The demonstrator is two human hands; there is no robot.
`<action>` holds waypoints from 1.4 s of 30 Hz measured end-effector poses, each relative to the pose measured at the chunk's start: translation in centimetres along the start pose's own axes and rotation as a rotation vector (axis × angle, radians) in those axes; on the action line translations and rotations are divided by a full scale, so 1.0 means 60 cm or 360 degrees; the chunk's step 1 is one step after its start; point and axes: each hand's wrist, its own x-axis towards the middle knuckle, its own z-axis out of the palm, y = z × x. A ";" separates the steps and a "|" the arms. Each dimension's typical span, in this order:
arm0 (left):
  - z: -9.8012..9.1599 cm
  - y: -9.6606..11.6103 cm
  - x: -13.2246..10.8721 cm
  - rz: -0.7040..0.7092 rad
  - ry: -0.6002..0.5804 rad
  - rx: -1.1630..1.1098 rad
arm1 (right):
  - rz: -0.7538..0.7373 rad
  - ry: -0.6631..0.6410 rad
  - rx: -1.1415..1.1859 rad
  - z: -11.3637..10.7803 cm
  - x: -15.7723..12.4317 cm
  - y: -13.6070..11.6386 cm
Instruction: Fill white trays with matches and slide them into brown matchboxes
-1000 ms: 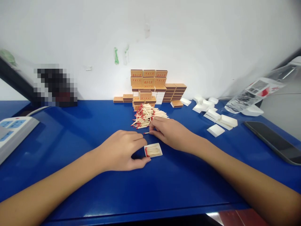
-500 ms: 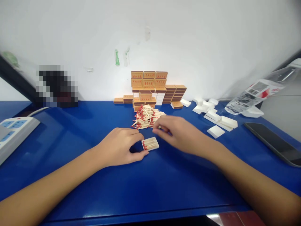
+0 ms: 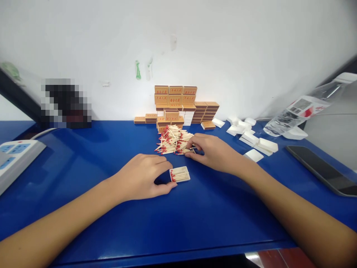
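A small white matchbox tray (image 3: 180,174) partly filled with red-tipped matches lies on the blue table (image 3: 83,156). My left hand (image 3: 142,176) rests beside it, thumb and forefinger curled against the tray's left end. A loose pile of matches (image 3: 173,139) lies just beyond the tray. My right hand (image 3: 213,152) reaches into the pile's right edge, fingertips pinched together on a few matches.
Stacked orange matchboxes (image 3: 181,106) stand against the white wall. Several empty white trays (image 3: 251,137) lie at the right, with a plastic bag (image 3: 298,113) and a dark phone (image 3: 320,169) beyond. A power strip (image 3: 13,156) sits at the left edge.
My right hand went from just above the tray back to the match pile and pinched there. The tray shifted slightly under my left hand, which stayed put.
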 end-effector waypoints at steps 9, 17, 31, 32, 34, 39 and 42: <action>0.003 -0.004 0.002 0.0001 -0.0002 0.0032 | -0.0002 -0.0103 -0.0024 -0.003 -0.002 0.009; 0.002 -0.009 -0.001 -0.0062 -0.0016 0.0044 | -0.0022 -0.0175 -0.0044 -0.026 -0.009 0.034; 0.005 -0.010 0.002 -0.0118 -0.0003 0.0017 | -0.0073 -0.0268 0.0290 -0.060 -0.024 -0.002; 0.005 -0.009 0.003 -0.0116 -0.0002 0.0016 | -0.0095 -0.0293 0.0318 -0.055 -0.024 -0.010; 0.004 -0.008 0.002 -0.0107 -0.0002 0.0009 | -0.0131 -0.0315 0.0346 -0.042 -0.023 -0.027; 0.003 -0.006 0.000 -0.0076 0.0020 0.0001 | -0.0202 -0.0274 0.0339 -0.017 -0.022 -0.047; 0.004 -0.007 0.000 -0.0064 0.0017 0.0000 | -0.0210 -0.0230 0.0346 -0.015 -0.022 -0.048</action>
